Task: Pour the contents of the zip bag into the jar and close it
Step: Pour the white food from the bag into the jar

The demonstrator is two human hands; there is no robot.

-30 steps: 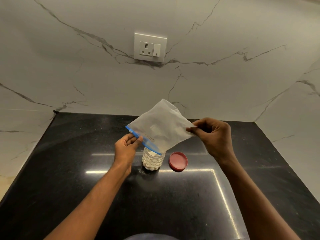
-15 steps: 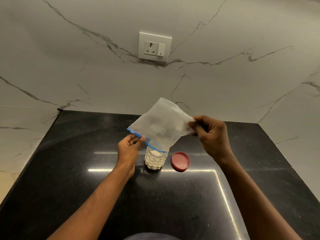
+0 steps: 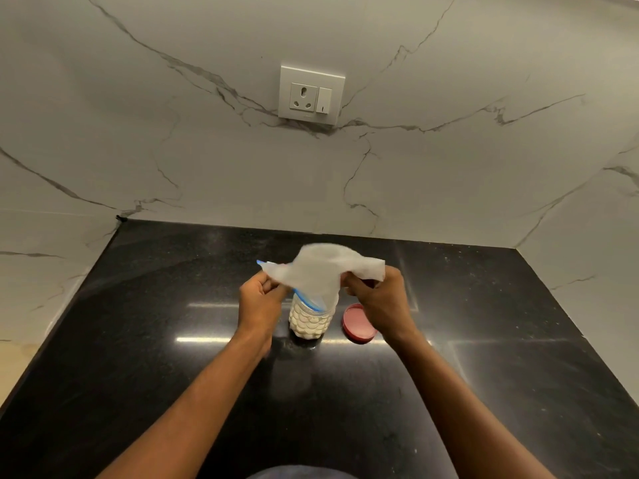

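Observation:
A clear ribbed jar (image 3: 310, 320) full of white pieces stands upright on the black countertop (image 3: 145, 340). Right over its mouth I hold a frosted zip bag (image 3: 320, 271) with a blue zip strip; the bag is crumpled and its blue edge hangs down into the jar's opening. My left hand (image 3: 260, 300) pinches the bag's left end beside the jar. My right hand (image 3: 378, 300) grips the bag's right end. The red round lid (image 3: 356, 324) lies flat on the counter just right of the jar, partly behind my right hand.
A white marble wall rises behind the counter, with a white socket and switch plate (image 3: 311, 95) high at the centre. Marble side walls close in the counter at the left and right.
Both hands have come down and closer together, lowering and crumpling the bag onto the jar's mouth. The jar and lid have stayed put.

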